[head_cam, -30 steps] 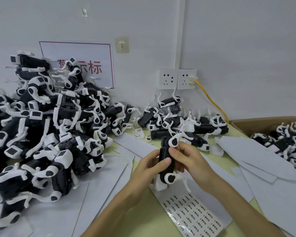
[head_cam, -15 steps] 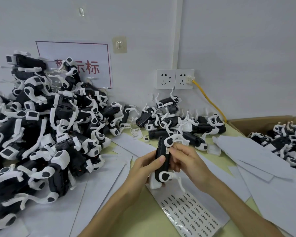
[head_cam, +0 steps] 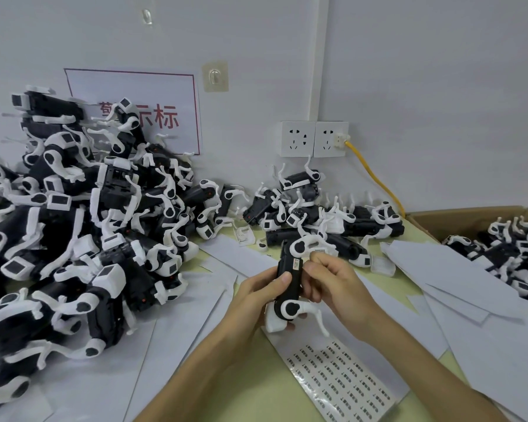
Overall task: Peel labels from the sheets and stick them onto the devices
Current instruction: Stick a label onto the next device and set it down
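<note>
I hold one black-and-white device upright above the table. My left hand grips its black body from the left, thumb across the front. My right hand curls round its right side, fingertips beside a small label stuck on the black body. A sheet of small printed labels lies flat on the table just below my hands.
A tall heap of devices fills the left. A smaller pile lies by the wall under the sockets with a yellow cable. A cardboard box of devices stands at right. White backing sheets litter the table.
The label now shows on the device's black body, and my right fingertips have drawn slightly right of it. The device is held a little higher and nearer the camera.
</note>
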Demonstrator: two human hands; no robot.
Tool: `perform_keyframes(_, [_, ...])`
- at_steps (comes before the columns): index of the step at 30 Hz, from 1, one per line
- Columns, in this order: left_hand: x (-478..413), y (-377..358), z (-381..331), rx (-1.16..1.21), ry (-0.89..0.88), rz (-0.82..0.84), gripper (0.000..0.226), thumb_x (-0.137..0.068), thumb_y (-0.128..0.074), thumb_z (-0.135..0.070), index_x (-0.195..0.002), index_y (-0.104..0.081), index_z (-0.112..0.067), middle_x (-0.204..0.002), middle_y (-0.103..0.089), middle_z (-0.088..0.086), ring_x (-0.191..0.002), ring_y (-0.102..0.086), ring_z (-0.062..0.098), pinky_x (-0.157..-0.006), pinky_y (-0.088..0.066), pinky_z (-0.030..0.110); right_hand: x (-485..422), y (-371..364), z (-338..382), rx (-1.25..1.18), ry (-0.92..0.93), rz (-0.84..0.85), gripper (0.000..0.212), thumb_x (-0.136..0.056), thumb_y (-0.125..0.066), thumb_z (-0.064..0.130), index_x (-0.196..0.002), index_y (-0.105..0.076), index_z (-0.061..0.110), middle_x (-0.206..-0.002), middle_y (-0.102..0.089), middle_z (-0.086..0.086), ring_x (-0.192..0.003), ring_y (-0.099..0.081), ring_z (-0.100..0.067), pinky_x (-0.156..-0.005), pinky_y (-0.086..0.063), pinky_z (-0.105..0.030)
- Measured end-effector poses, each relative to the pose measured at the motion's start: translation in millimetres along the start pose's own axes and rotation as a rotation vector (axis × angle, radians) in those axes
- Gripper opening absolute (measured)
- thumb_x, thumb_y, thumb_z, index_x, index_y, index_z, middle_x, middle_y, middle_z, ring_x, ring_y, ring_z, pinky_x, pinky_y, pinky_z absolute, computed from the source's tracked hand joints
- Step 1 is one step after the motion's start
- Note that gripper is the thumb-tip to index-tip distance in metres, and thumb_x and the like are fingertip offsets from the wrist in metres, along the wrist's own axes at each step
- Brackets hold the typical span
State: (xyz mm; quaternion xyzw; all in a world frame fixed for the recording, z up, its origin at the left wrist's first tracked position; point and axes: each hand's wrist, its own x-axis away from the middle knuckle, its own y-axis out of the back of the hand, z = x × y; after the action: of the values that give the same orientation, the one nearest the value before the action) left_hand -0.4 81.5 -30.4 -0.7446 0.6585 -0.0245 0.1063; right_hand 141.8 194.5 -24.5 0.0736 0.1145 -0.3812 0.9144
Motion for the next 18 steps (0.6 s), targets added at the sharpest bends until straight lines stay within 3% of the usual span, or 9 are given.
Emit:
perform_keyframes(5, [-4.2,-5.5,4.2,0.037,0.063,-0.082,0.049,-0.094,-0.071,-0.047,-0.118,-0.069,-0.004,-0.11,-0.076,0.017,-0.08,-0.071,0.03,-0.058,-0.054,0.03,-2.3,3.3,-3.5,0.102,0.1,-0.232,0.041,-0.091,-0.063,0.001,-0.057,-0.041,0.002,-0.052,-0.047,-0.007,-0.051,-0.04,-0.016,-0.054,-0.037,-0.024])
perform_keyframes(8, [-4.7,-7.2,5.3,0.075,0.106,-0.195,0.061,-0.086,-0.072,-0.05,-0.121,-0.062,-0.001,-0.11,-0.077,0.02,-0.072,-0.069,0.03,-0.051,-0.05,0.028,0.2,11.4,1.9,0.054,0.211,-0.325,0.044,-0.081,-0.066,0.014,-0.054,-0.033,0.001,-0.05,-0.031,-0.01,-0.05,-0.029,-0.018,-0.051,-0.029,-0.026])
perform_keyframes(11, [-6.0,1.1,5.3,0.069,0.167,-0.273,0.075,-0.078,-0.077,-0.06,-0.119,-0.063,0.001,-0.106,-0.076,0.023,-0.071,-0.069,0.029,-0.051,-0.047,0.027,-2.4,23.5,10.9,0.062,0.296,-0.351,0.026,-0.077,-0.07,0.015,-0.065,-0.049,0.005,-0.062,-0.044,-0.015,-0.058,-0.042,-0.02,-0.054,-0.037,-0.023])
perform_keyframes(12, [-6.2,4.1,4.5,0.067,0.202,-0.255,0.072,-0.079,-0.074,-0.062,-0.115,-0.067,0.0,-0.106,-0.075,0.025,-0.07,-0.067,0.027,-0.051,-0.046,0.026,-3.2,27.1,13.9,0.079,0.285,-0.292,0.013,-0.076,-0.071,0.016,-0.078,-0.059,0.01,-0.076,-0.058,-0.01,-0.07,-0.054,-0.019,-0.062,-0.044,-0.021])
perform_keyframes(13, [-6.2,6.5,3.5,0.073,0.241,-0.217,0.068,-0.081,-0.069,-0.064,-0.11,-0.072,-0.002,-0.104,-0.075,0.024,-0.068,-0.065,0.026,-0.049,-0.044,0.025,-3.7,31.9,14.8,0.12,0.248,-0.203,0.021,-0.075,-0.072,0.017,-0.095,-0.066,0.019,-0.098,-0.067,-0.001,-0.09,-0.062,-0.016,-0.074,-0.049,-0.022])
perform_keyframes(15, [-5.7,10.4,0.5,0.103,0.314,-0.129,0.069,-0.087,-0.057,-0.066,-0.11,-0.077,-0.004,-0.099,-0.076,0.024,-0.062,-0.059,0.026,-0.044,-0.039,0.024,-3.5,43.5,14.5,0.227,0.136,0.046,0.048,-0.077,-0.072,0.021,-0.124,-0.065,0.03,-0.13,-0.064,0.011,-0.123,-0.058,-0.011,-0.093,-0.048,-0.026])
perform_keyframes(16, [-6.0,12.9,-0.1,0.117,0.349,-0.097,0.074,-0.089,-0.052,-0.067,-0.115,-0.076,-0.003,-0.099,-0.075,0.025,-0.059,-0.058,0.027,-0.042,-0.037,0.023,-2.7,46.0,15.2,0.247,0.075,0.162,0.049,-0.08,-0.07,0.022,-0.128,-0.065,0.03,-0.133,-0.063,0.011,-0.127,-0.056,-0.01,-0.096,-0.048,-0.026])
perform_keyframes(18, [-6.9,17.6,-0.3,0.137,0.398,-0.035,0.084,-0.092,-0.038,-0.074,-0.111,-0.079,-0.002,-0.097,-0.074,0.029,-0.05,-0.058,0.026,-0.04,-0.037,0.022,-1.6,47.6,13.2,0.26,-0.013,0.287,0.039,-0.083,-0.069,0.019,-0.121,-0.072,0.024,-0.122,-0.068,0.009,-0.118,-0.062,-0.01,-0.09,-0.052,-0.026])
